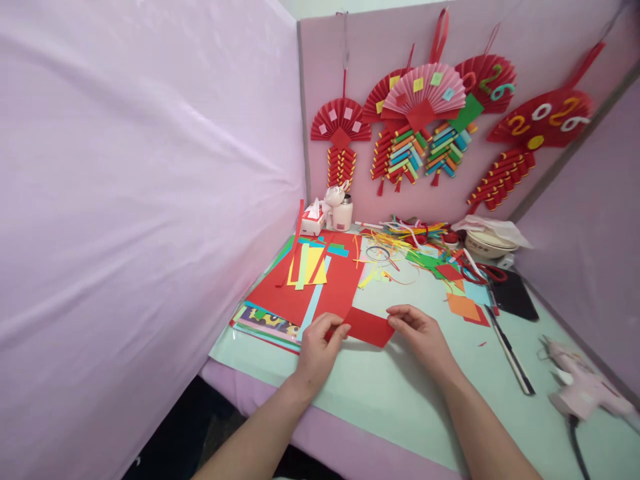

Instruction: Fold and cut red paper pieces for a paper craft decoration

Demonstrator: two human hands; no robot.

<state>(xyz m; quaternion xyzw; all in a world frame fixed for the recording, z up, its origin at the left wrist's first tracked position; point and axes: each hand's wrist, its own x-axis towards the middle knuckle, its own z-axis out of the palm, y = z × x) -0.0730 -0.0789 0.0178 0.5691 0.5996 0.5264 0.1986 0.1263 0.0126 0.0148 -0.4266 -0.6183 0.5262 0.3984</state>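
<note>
Two bare hands at work in the head view, both grasping a single red paper piece [369, 327] between them, just above or on the surface [390, 413]; contact with the surface impossible to tell. Left hand [319, 350] pinching the near-left end between thumb and curled fingers, covering part of that end; right hand [417, 333] gripping the upper right corner with thumb and fingertips. Plain, deep red, long and four-sided in outline, with straight, clean edges; fairly flat across the span between the hands, sloping slightly down toward the right, with a soft shadow along the lower edge. No pattern or writing on the visible face.

Just beyond and left of the left hand, larger red sheets [273, 290] of much the same colour, partly behind the fingers, with a light blue strip [314, 305] and yellow paper [313, 263] on top. Under those, left of the left hand, a stack of coloured papers [265, 321]. Beyond and right of the right hand, an orange paper square [463, 307] overlapping red paper; farther right, a long black-and-white tool [510, 353] and a pale pink glue gun [575, 383]. Well beyond both hands, hanging red and pink paper fans [427, 87].
</note>
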